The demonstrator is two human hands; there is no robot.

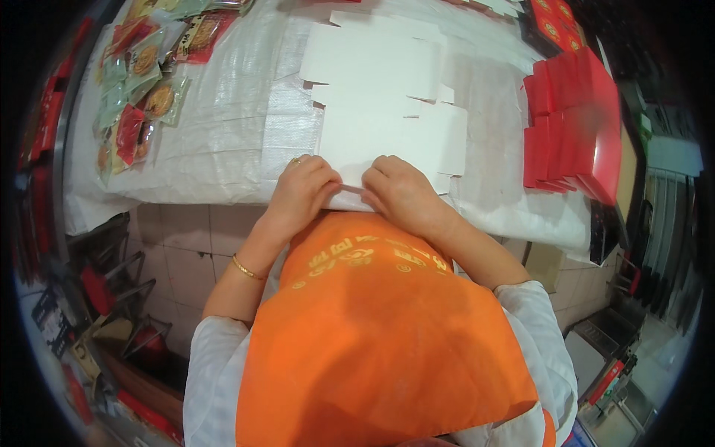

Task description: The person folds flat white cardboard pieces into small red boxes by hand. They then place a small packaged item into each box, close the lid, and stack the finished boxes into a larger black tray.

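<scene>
Folding, it seems, the near end of the card (383, 130), laid flat to the near edge of the counter (212, 138), left hand (304, 186) and right hand (402, 188) both pinching that end, fingers curled, next move probably calling for an even crease.

- Apron (387, 335): bright orange, broad, smooth; covers the front.
- Yellow print (357, 257) across the apron's far part: characters, small round marks.
- Left sleeve (214, 372), right sleeve (544, 335): short, loose, whitish, creased; forearms bare below.
- Bracelet (246, 270), left forearm: gold-coloured, narrow band.
- Ring (296, 161), left grip (304, 195): gold-coloured, detail too small to read.
</scene>
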